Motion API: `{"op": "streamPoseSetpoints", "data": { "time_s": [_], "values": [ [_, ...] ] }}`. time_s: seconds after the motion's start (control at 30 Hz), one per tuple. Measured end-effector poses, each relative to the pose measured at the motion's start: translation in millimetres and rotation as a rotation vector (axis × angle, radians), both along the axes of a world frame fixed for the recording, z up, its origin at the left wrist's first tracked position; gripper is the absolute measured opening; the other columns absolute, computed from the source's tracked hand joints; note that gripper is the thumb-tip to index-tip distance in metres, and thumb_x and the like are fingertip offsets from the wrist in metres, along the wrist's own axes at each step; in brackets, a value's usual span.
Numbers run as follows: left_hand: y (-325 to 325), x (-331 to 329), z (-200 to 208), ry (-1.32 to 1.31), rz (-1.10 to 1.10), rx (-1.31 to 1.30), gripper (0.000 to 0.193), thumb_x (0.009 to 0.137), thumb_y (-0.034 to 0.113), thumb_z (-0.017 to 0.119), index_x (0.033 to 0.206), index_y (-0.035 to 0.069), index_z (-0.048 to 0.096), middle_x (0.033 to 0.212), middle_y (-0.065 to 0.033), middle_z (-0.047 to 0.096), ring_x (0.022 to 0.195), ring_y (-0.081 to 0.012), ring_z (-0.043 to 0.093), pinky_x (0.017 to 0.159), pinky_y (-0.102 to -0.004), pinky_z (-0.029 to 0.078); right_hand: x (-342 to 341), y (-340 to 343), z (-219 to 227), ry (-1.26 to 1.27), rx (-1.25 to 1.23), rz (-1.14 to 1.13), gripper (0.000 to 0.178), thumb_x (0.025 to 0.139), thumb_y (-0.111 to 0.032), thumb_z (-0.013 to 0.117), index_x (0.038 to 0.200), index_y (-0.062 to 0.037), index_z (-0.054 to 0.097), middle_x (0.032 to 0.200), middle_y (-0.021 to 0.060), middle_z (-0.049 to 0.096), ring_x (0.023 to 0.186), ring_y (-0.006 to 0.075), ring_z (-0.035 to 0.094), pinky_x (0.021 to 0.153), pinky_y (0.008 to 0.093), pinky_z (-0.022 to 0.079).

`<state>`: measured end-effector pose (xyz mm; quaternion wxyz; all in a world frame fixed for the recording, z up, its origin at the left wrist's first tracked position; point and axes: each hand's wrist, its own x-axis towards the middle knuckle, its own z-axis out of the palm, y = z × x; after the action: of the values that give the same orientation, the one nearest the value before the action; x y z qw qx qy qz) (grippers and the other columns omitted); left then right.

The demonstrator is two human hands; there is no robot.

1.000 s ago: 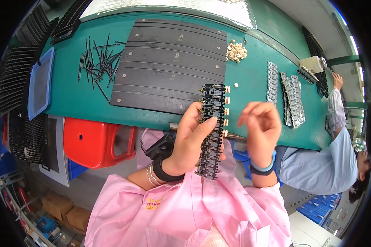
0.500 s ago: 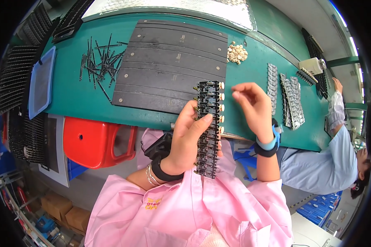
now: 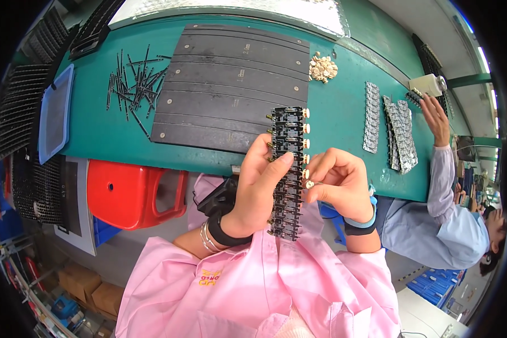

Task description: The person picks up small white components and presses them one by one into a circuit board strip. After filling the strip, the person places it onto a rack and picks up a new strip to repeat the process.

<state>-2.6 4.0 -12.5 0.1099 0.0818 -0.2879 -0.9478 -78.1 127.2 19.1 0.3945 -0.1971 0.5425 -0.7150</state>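
Over the worktop (image 3: 343, 112) edge, clasping a black circuit-board strip (image 3: 288, 194) in the left grip (image 3: 253, 192) and pinching a pale disc (image 3: 309, 184) beside it with the right grip (image 3: 341, 181). Likely light, stiff, fragile; best held by its lower long edges.

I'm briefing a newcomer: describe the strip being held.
At the near edge of the green table, the left hand grips a black circuit-board strip. Unlike the silvery strips farther right, it has round pale pieces along its upper right edge.
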Motion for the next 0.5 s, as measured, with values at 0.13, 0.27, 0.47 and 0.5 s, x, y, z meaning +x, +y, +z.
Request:
{"op": "streamPoseSetpoints", "data": {
  "time_s": [0.13, 0.27, 0.47, 0.5],
  "values": [
    [1.8, 1.1, 0.2, 0.009, -0.009, -0.002, 0.017, 0.086, 0.009, 0.045, 0.100, 0.003, 0.038, 0.085, -0.0035, 0.052, 0.069, -0.0051, 0.052, 0.056, -0.0182, 0.045, -3.7, 4.1, -4.4, 0.075, -0.041, 0.072, 0.019, 0.065, 0.011, 0.064, 0.075, 0.0048, 0.049, 0.079, 0.0114, 0.055, 0.071, 0.0157, 0.057, 0.064, 0.0251, 0.048],
    [-0.2, 1.8, 0.7, 0.014, -0.004, -0.002, 0.017, 0.086, 0.009, 0.045, 0.100, 0.003, 0.039, 0.085, -0.0033, 0.052, 0.070, -0.0052, 0.052, 0.058, -0.0184, 0.045, -2.7, 3.7, -2.0, 0.072, -0.050, 0.100, 0.016, 0.068, 0.012, 0.061, 0.079, 0.0072, 0.050, 0.082, 0.0118, 0.055, 0.074, 0.0166, 0.059, 0.067, 0.0256, 0.050],
    [-1.6, 1.4, -2.7, 0.007, 0.021, -0.022, 0.017, 0.086, 0.009, 0.045, 0.100, 0.003, 0.039, 0.085, -0.0033, 0.051, 0.069, -0.0052, 0.052, 0.057, -0.0186, 0.045, 3.6, 4.8, -1.6, 0.060, 0.007, 0.047, 0.016, 0.070, 0.012, 0.059, 0.084, 0.0084, 0.051, 0.083, 0.0112, 0.055, 0.075, 0.0164, 0.059, 0.068, 0.0253, 0.050],
    [-1.3, 0.8, -2.1, 0.005, 0.023, -0.018, 0.017, 0.086, 0.009, 0.045, 0.100, 0.003, 0.039, 0.086, -0.0034, 0.051, 0.069, -0.0052, 0.052, 0.057, -0.0185, 0.045, 4.9, 3.2, 0.5, 0.014, 0.025, 0.012, 0.016, 0.068, 0.010, 0.061, 0.081, 0.0075, 0.051, 0.082, 0.0110, 0.054, 0.073, 0.0152, 0.057, 0.065, 0.0245, 0.049]
  ]
}}
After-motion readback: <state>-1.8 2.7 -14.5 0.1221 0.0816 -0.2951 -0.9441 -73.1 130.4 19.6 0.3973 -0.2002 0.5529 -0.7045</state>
